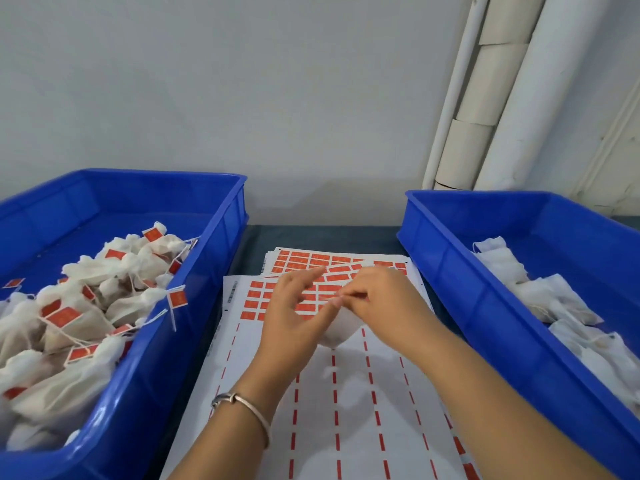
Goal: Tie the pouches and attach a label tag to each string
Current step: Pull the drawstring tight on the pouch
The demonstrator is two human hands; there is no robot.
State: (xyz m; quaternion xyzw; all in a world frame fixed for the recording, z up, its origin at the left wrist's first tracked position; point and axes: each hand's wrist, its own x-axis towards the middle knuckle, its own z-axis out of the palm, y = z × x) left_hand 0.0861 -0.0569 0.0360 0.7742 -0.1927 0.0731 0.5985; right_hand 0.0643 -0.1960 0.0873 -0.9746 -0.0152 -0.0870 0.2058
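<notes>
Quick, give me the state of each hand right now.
Left hand: fingers pinch the string at the top of the white pouch.
Right hand: fingers curled, pinching the same string.

Hands (pixel 346 306) on pouch (pixel 337 336) (white)

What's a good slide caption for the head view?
Hands tie a pouch over label sheets, between two blue bins.

Both blue bins (pixel 221 237) are glossy moulded plastic; the pouches (pixel 86 317) look like soft, matt white cloth (a thin, gauzy weave), the label sheets (pixel 349 410) smooth matt paper, the bracelet (pixel 249 408) polished metal
</notes>
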